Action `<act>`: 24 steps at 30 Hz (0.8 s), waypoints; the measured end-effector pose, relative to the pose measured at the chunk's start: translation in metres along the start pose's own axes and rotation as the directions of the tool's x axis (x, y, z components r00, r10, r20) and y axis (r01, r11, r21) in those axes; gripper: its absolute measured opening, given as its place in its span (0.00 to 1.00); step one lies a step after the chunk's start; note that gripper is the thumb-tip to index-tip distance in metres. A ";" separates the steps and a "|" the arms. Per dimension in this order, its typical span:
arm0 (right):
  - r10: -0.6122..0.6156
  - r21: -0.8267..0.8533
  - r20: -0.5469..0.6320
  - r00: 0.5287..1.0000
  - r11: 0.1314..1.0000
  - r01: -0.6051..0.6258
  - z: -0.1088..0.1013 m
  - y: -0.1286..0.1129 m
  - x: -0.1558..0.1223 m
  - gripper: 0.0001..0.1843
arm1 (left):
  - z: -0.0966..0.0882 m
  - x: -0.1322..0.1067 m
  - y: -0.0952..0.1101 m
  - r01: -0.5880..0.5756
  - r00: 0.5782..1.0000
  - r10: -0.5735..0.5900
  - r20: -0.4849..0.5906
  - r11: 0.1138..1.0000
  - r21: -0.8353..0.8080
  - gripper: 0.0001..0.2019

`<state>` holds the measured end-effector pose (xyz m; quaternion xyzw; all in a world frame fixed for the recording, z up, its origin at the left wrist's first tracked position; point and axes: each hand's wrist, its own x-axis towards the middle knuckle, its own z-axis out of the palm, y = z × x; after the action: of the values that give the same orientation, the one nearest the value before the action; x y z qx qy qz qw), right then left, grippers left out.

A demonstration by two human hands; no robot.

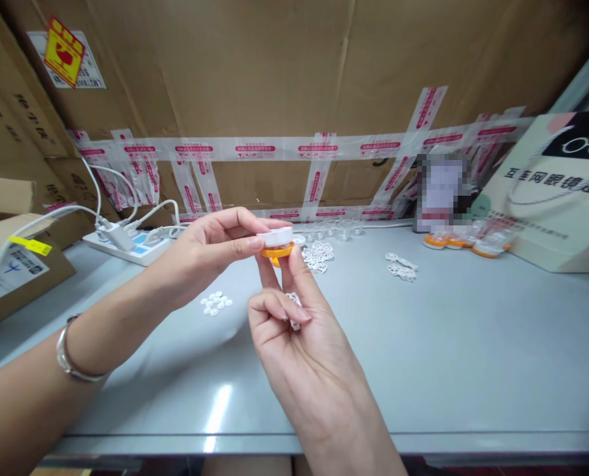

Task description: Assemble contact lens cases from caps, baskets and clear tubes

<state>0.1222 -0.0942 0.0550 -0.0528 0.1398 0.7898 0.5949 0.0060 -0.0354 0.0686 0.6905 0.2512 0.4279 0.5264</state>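
Above the middle of the table, my left hand (217, 248) pinches a white round cap (278, 236) between thumb and fingers. Just under it is an orange ring-shaped part (278, 252), gripped by the thumb and fingers of my right hand (314, 357). The two parts sit one over the other; I cannot tell if they are joined. Curled fingers of the right hand also keep a small white openwork piece (293, 311) against the palm. Behind the hands lies a pile of white openwork pieces (318, 256), with several small white discs (215, 303) to the left.
Clear round cases (341, 229) line the back. A smaller openwork pile (401, 267) lies right of centre. Farther right are orange-and-clear round cases (487, 246), a blurred-out phone (439, 192) and a paper bag (552, 198). A power strip (143, 250) and cardboard box (26, 271) stand left.
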 end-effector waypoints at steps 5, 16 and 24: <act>-0.002 -0.021 -0.005 1.000 1.000 0.002 0.000 -0.001 0.000 0.02 | -0.004 0.002 0.000 0.011 1.000 -0.011 0.027 1.000 0.014 0.02; 0.006 -0.010 0.040 0.999 1.000 -0.005 -0.003 -0.001 0.000 0.02 | -0.002 0.002 -0.001 0.000 1.000 0.001 -0.006 0.999 0.048 0.02; -0.001 -0.045 0.030 1.000 0.999 0.002 -0.003 -0.001 0.000 0.01 | 0.004 0.001 0.000 0.001 0.997 0.004 -0.081 0.998 0.059 0.02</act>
<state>0.1226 -0.0954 0.0519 -0.0544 0.1127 0.7931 0.5961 0.0099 -0.0370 0.0683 0.6879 0.2843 0.4484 0.4949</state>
